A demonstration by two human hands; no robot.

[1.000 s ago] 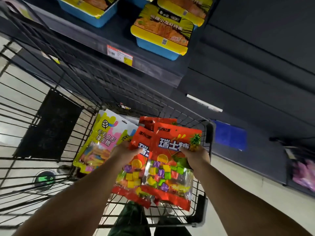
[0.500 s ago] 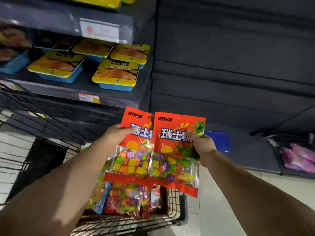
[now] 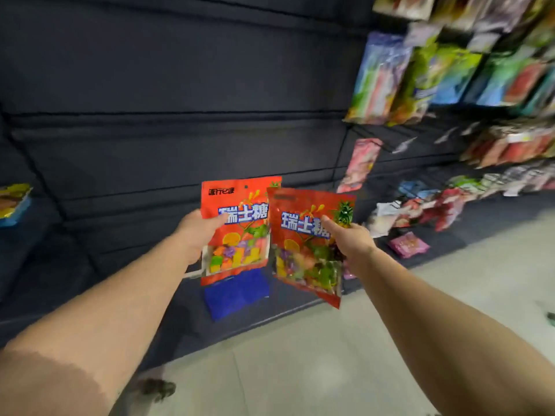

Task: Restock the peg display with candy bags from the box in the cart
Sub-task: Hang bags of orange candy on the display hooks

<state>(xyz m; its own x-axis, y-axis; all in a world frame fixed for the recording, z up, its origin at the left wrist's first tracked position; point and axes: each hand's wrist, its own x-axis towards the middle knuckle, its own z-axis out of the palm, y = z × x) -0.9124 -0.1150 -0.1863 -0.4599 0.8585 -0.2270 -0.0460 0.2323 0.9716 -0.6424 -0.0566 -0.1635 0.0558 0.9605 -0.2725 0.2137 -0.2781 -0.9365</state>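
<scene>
**Two candy bags on the way to the pegs**

The person holds one red candy bag in each hand. The left hand (image 3: 195,232) pinches the left bag (image 3: 235,229) by its side, thumb on the front. The right hand (image 3: 350,241) pinches the right bag (image 3: 306,247) the same way. Both bags hang with the long side up and down, and the right one tilts a little and overlaps the left. The peg display (image 3: 450,85) is farther off, up and to the right, so the right hand is nearer. The dark wall (image 3: 180,100) ahead leaves open room, and some bags lie on the low shelf (image 3: 405,211).
</scene>
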